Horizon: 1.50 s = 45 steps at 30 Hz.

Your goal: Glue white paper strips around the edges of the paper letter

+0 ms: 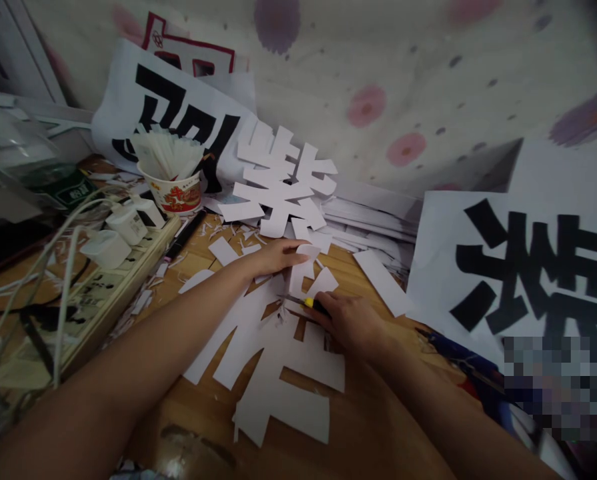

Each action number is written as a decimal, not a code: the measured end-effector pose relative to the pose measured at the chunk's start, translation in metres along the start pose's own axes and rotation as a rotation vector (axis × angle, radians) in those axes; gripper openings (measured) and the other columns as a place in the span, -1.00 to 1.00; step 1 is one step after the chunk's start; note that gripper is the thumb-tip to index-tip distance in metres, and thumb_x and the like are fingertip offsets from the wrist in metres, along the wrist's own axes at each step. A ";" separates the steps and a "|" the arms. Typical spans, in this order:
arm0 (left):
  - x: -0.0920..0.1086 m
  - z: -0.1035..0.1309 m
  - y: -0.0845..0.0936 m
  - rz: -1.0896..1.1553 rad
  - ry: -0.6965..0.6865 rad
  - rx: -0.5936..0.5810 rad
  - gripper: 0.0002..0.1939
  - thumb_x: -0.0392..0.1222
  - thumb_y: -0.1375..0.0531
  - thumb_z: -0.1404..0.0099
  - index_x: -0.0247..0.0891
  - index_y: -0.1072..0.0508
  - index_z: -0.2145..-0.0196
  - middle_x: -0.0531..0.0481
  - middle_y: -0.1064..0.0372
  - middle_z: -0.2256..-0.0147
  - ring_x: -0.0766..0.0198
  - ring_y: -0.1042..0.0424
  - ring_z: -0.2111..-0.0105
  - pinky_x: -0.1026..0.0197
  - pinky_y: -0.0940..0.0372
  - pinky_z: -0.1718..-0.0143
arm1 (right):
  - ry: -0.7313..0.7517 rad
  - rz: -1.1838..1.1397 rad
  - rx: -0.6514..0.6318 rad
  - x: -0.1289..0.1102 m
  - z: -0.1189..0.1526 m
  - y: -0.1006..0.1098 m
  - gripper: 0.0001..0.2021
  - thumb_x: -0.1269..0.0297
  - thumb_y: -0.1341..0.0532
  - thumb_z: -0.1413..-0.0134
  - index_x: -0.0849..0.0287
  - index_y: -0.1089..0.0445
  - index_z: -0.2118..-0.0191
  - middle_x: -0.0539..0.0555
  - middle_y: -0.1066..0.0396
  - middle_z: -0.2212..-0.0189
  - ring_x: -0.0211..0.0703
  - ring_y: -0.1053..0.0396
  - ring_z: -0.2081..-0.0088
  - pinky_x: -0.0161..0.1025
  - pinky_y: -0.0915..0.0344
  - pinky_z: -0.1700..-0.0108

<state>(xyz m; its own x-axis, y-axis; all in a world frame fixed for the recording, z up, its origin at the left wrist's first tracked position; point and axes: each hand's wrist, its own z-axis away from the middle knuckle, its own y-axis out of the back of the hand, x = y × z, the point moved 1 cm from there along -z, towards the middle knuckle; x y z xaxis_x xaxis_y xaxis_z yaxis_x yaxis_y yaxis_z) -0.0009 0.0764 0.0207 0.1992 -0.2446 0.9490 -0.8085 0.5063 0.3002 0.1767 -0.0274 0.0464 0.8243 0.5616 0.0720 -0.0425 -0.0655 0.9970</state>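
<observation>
My left hand [279,257] is closed on the upper part of a white paper cutout [268,347], its thumb and fingers on a curled flap. The cutout, with several strips like a character's strokes, lies on the wooden table [368,413]. In my right hand [345,319] is a small knife with a yellow part [309,303] near the blade. Its blade points left across the paper, just below my left hand. Small torn bits of paper sit by the blade tip.
On the left are a power strip [103,293] with plugs and cables, a black marker [185,235] and a paper cup [173,193] of white sticks. Printed sheets [435,267] stand right; another white cutout [283,190] leans behind. Blue-handled tools [471,367] lie at right.
</observation>
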 end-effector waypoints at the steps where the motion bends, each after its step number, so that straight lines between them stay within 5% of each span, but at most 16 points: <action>1: 0.000 0.000 0.000 -0.002 -0.001 0.000 -0.53 -0.02 -0.17 -0.15 -0.25 -0.36 0.01 -0.06 -0.38 0.05 0.14 -0.35 0.09 0.14 -0.22 0.08 | 0.006 0.012 -0.019 -0.001 -0.001 0.000 -0.68 0.08 0.04 -0.23 0.16 -0.29 0.38 0.01 -0.42 0.50 -0.21 -0.34 0.52 -0.28 0.07 0.53; 5: -0.001 0.000 0.000 -0.012 -0.007 0.006 -0.54 -0.02 -0.17 -0.14 -0.26 -0.38 0.02 -0.07 -0.37 0.04 0.13 -0.34 0.06 0.13 -0.20 0.05 | 0.037 0.050 -0.065 -0.003 -0.003 0.002 -0.68 0.06 0.02 -0.21 0.15 -0.30 0.39 0.01 -0.43 0.51 -0.19 -0.35 0.54 -0.27 0.11 0.56; 13: 0.002 0.000 0.001 -0.014 -0.002 0.009 -0.51 -0.04 -0.18 -0.14 -0.28 -0.35 -0.01 -0.12 -0.34 0.01 0.12 -0.33 0.05 0.13 -0.18 0.03 | -0.021 -0.023 0.063 0.001 0.005 -0.001 -0.69 0.10 0.03 -0.23 0.16 -0.30 0.38 0.03 -0.40 0.48 -0.24 -0.34 0.51 -0.29 0.05 0.51; 21: 0.003 0.001 0.001 -0.013 -0.010 0.006 -0.49 -0.02 -0.17 -0.14 -0.30 -0.35 -0.01 -0.14 -0.32 -0.01 0.10 -0.32 0.03 0.10 -0.16 0.01 | 0.028 0.067 -0.064 -0.004 -0.002 0.001 -0.70 0.07 0.02 -0.22 0.14 -0.30 0.37 0.01 -0.42 0.51 -0.21 -0.33 0.55 -0.27 0.14 0.57; 28: 0.005 0.001 0.000 -0.006 0.002 0.000 -0.48 -0.04 -0.17 -0.13 -0.34 -0.34 -0.02 -0.18 -0.32 -0.01 0.08 -0.31 0.02 0.10 -0.17 0.01 | -0.028 0.018 0.054 -0.001 0.007 0.000 -0.68 0.08 0.04 -0.23 0.16 -0.30 0.38 0.02 -0.41 0.48 -0.23 -0.34 0.52 -0.29 0.09 0.53; 36: 0.005 0.002 0.000 -0.006 -0.006 -0.006 -0.51 -0.03 -0.16 -0.14 -0.31 -0.35 0.00 -0.13 -0.36 0.03 0.10 -0.34 0.07 0.10 -0.19 0.05 | -0.002 0.072 -0.095 -0.006 0.001 0.005 -0.69 0.08 0.00 -0.21 0.16 -0.30 0.39 0.02 -0.43 0.50 -0.18 -0.36 0.53 -0.28 0.13 0.56; 45: 0.004 0.000 0.001 -0.011 -0.008 0.004 -0.49 -0.02 -0.17 -0.13 -0.30 -0.34 -0.01 -0.12 -0.33 -0.01 0.10 -0.30 0.02 0.10 -0.14 -0.01 | -0.020 -0.016 0.065 0.005 0.009 0.004 -0.69 0.11 0.05 -0.24 0.16 -0.27 0.40 0.00 -0.41 0.46 -0.25 -0.34 0.53 -0.30 0.06 0.52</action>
<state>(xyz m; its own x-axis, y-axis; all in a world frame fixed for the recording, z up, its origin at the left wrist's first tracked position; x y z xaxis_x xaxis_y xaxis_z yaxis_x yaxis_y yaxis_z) -0.0010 0.0754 0.0246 0.2032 -0.2567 0.9449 -0.8086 0.5002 0.3098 0.1858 -0.0323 0.0509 0.8356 0.5466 0.0549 0.0071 -0.1107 0.9938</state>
